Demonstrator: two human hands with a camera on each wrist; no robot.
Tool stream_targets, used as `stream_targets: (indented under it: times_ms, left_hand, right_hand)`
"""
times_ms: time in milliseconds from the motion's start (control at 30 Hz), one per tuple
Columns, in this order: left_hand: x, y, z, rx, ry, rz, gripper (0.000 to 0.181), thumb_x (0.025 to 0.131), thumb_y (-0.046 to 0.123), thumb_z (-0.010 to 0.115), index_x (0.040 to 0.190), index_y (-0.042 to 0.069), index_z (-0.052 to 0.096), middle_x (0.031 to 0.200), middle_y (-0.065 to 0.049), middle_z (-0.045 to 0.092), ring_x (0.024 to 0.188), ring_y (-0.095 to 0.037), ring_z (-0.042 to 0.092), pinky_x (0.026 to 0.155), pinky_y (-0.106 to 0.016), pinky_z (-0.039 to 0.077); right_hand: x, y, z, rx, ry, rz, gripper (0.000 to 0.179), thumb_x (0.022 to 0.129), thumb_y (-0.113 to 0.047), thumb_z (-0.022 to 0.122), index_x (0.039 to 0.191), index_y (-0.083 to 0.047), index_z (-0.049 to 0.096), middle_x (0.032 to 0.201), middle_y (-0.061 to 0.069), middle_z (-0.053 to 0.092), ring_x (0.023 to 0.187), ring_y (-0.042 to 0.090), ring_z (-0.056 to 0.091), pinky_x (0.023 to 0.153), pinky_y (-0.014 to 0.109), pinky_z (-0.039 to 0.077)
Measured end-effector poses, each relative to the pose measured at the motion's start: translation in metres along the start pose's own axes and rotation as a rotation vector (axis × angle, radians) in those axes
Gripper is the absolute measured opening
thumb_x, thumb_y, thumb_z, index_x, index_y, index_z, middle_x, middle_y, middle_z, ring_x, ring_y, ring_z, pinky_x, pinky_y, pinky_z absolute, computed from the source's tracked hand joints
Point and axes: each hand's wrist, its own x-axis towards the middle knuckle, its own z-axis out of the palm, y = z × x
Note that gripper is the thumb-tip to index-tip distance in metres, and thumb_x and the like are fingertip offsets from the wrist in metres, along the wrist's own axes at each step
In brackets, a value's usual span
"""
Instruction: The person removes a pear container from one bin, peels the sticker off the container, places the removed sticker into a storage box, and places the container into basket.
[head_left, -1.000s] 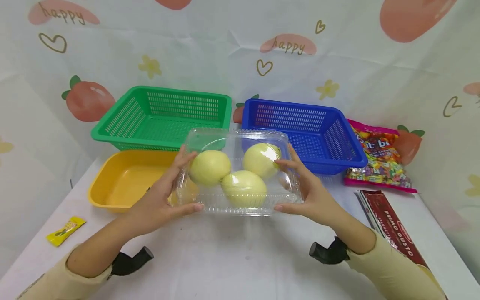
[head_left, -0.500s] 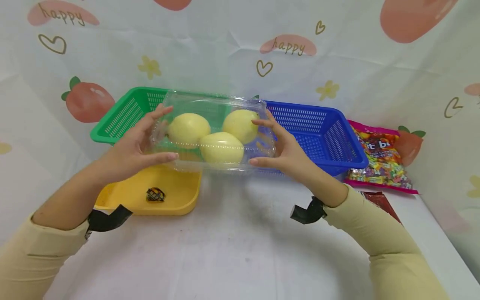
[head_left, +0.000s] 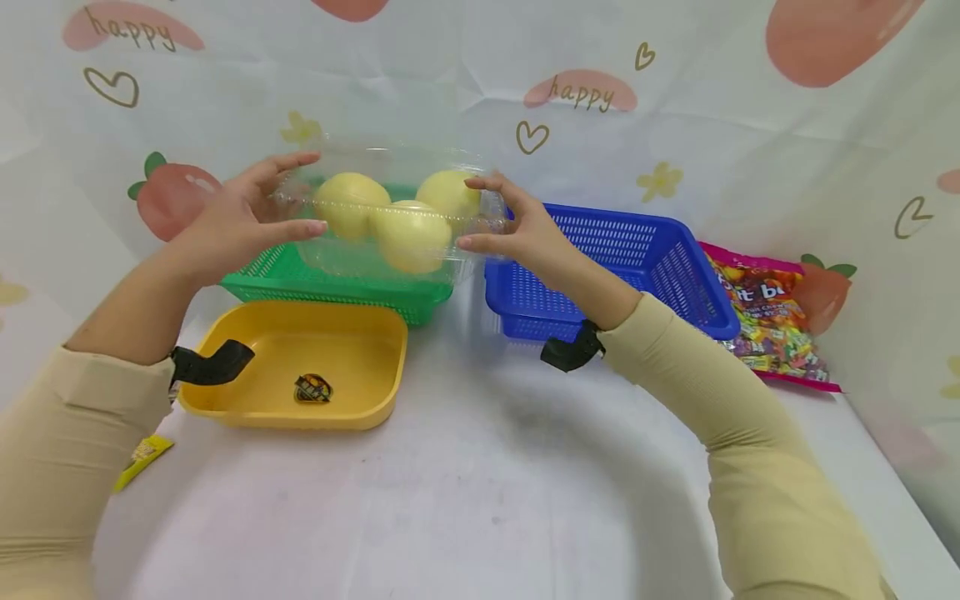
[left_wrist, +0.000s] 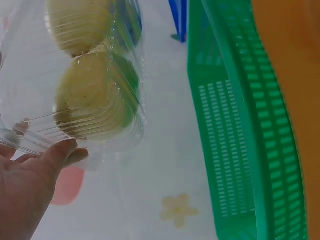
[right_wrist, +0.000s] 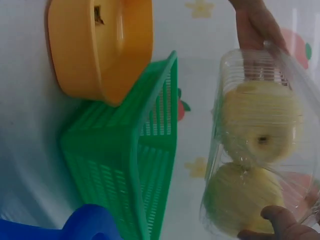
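A clear plastic clamshell box (head_left: 330,258) holds three pale yellow, pear-like fruits (head_left: 412,236). My left hand (head_left: 232,221) grips its left end, thumb at the near side and fingers toward the far side. At the opposite end my right hand (head_left: 528,229) grips it the same way. Raised off the table, the box hangs over the green basket (head_left: 352,292) and hides much of it in the head view. Both wrist views show a gap between the box (right_wrist: 217,145) and the basket (left_wrist: 250,150).
In front of the green basket stands a yellow bin (head_left: 262,358) with a small dark wrapped item (head_left: 312,388) inside. To the right are a blue basket (head_left: 600,250) and a candy bag (head_left: 780,325) leaning behind it. A yellow packet (head_left: 142,458) lies at left.
Both hands have carried the box of fruit up, away and leftward, from in front of the baskets to above the green one. The yellow bin has come into fuller view.
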Motion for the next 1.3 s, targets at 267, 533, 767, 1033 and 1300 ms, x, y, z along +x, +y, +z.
stream_targets:
  times_ms: [267,533,767,1033,1300]
  left_hand:
    - [0.021,-0.019,-0.022,-0.053,0.075,-0.005,0.062,0.093,0.019,0.055,0.145,0.036,0.028,0.157,0.011,0.007,0.142,-0.028,0.023,0.115,-0.037,0.028]
    - [0.042,-0.037,-0.038,-0.05,0.081,-0.063,0.058,0.093,0.026,0.055,0.144,0.037,0.029,0.158,0.01,0.007,0.142,-0.027,0.021,0.116,-0.054,0.013]
    - [0.057,-0.05,-0.043,-0.06,0.049,-0.151,0.058,0.092,0.034,0.055,0.144,0.035,0.03,0.158,0.004,0.008,0.145,-0.028,0.009,0.116,-0.054,0.01]
    - [0.065,-0.063,-0.045,-0.159,-0.01,-0.239,0.059,0.092,0.032,0.054,0.145,0.03,0.028,0.158,-0.001,0.014,0.144,-0.024,0.017,0.118,-0.046,0.012]
    - [0.07,-0.072,-0.038,-0.126,-0.066,-0.296,0.067,0.091,0.037,0.053,0.149,0.022,0.022,0.157,-0.006,0.016,0.14,-0.025,0.024,0.117,-0.044,0.018]
  right_hand:
    - [0.046,0.002,0.01,-0.037,0.034,0.006,0.061,0.081,-0.02,0.071,0.136,-0.026,0.045,0.155,-0.012,0.016,0.134,0.017,0.038,0.097,0.04,0.047]
    - [0.076,0.007,0.015,-0.107,0.073,0.057,0.06,0.081,-0.025,0.072,0.135,-0.027,0.047,0.155,-0.012,0.018,0.145,0.007,0.007,0.117,0.036,0.023]
    - [0.096,0.015,0.02,-0.059,0.107,0.106,0.055,0.082,-0.025,0.071,0.133,-0.021,0.051,0.153,-0.009,0.026,0.144,0.008,0.015,0.115,0.035,0.028]
    - [0.109,0.023,0.03,0.012,0.132,0.185,0.05,0.082,-0.024,0.07,0.129,-0.018,0.054,0.152,-0.003,0.027,0.142,0.011,0.022,0.108,0.03,0.039]
    - [0.112,0.033,0.035,-0.009,0.112,0.281,0.052,0.086,-0.026,0.066,0.135,-0.02,0.05,0.152,0.001,0.028,0.136,0.019,0.038,0.109,0.032,0.037]
